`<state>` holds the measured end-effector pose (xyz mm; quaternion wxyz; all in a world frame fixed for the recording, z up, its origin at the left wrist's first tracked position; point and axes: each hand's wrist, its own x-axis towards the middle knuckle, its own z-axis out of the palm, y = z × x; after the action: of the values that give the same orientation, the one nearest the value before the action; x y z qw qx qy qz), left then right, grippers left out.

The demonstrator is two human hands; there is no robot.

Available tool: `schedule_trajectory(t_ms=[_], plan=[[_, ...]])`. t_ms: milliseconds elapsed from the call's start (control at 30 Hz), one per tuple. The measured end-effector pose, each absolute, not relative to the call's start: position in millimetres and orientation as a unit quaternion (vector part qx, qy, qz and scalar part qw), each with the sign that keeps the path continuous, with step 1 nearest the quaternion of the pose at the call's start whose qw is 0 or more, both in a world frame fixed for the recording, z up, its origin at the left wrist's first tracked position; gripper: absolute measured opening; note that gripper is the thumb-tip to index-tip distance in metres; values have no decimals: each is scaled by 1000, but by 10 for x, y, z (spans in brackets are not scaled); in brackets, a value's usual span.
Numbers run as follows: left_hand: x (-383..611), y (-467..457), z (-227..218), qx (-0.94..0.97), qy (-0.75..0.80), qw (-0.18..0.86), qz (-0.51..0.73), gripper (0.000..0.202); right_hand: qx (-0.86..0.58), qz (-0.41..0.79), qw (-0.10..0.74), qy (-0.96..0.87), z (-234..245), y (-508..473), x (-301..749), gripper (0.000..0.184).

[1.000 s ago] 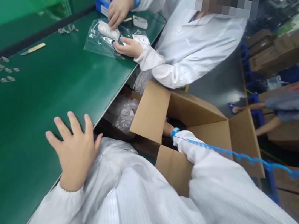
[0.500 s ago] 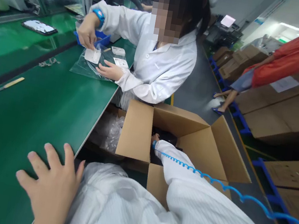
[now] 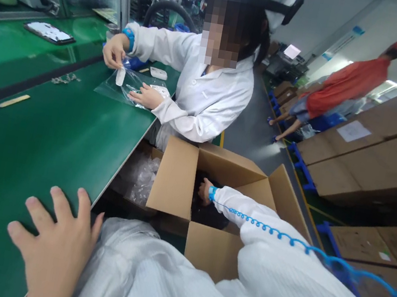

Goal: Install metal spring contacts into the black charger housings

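My left hand (image 3: 50, 245) lies flat on the near edge of the green table (image 3: 43, 143), fingers spread, holding nothing. My right hand (image 3: 204, 191) reaches down into an open cardboard box (image 3: 178, 178) on the floor beside the table; its fingers are hidden among dark contents, and a blue coiled wrist strap (image 3: 275, 235) runs from the wrist. A clear bag of small parts (image 3: 142, 177) sits under the table edge next to the box.
A co-worker in a white coat sits at the far end of the table, handling a white part (image 3: 119, 76) over a clear plastic bag (image 3: 117, 89). Small metal clips (image 3: 64, 78) and a wooden stick (image 3: 10, 102) lie on the table. Stacked cartons (image 3: 383, 159) stand on the right, where a person in red walks.
The view has tilted up, showing more of the room. My right hand has drawn slightly up inside the box. My left hand stays flat on the table edge.
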<state>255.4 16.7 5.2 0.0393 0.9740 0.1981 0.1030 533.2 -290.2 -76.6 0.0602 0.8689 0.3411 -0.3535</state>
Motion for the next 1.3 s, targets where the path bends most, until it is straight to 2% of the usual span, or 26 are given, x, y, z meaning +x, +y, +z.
schedule_trajectory(t_ms=[100, 200, 367, 500, 600, 700, 767, 833, 900, 1033, 1100, 1233, 1300], plan=[[2541, 192, 42, 976, 195, 24, 93, 66, 846, -372, 155, 350, -578, -2963, 5425, 25], [2516, 218, 35, 977, 192, -10, 91, 67, 814, -394, 200, 378, -305, -3028, 5431, 25], [2466, 232, -12, 976, 184, -52, 104, 67, 789, -413, 192, 411, 293, -2965, 5344, 20], [2480, 231, -120, 968, 198, -19, 153, 62, 782, -423, 168, 426, 965, -2667, 5389, 17], [2528, 273, -156, 940, 212, 91, 253, 44, 780, -401, 144, 459, 1470, -2302, 5367, 11], [2562, 343, -33, 872, 159, 298, 354, 27, 737, -338, 172, 559, 1802, -1835, 5103, 6], [2562, 375, 126, 825, 139, 392, 382, 19, 697, -219, 215, 648, 1903, -1514, 4792, 4], [2547, 392, 290, 798, 133, 437, 393, 14, 628, -90, 234, 736, 1932, -1230, 4445, 1], [2518, 413, 408, 787, 132, 463, 386, 18, 543, 6, 219, 810, 1925, -989, 4150, 7], [2395, 532, 456, 797, 143, 476, 343, 45, 403, 126, 162, 892, 1917, -530, 3845, 19], [2300, 616, 425, 785, 148, 499, 337, 43, 352, 166, 151, 909, 1929, -293, 3782, 19], [2036, 727, 306, 690, 164, 624, 329, 37, 299, 201, 126, 924, 1930, 115, 3668, 11], [1816, 717, 201, 631, 222, 656, 350, 39, 300, 208, 85, 927, 1937, 242, 3637, 21]])
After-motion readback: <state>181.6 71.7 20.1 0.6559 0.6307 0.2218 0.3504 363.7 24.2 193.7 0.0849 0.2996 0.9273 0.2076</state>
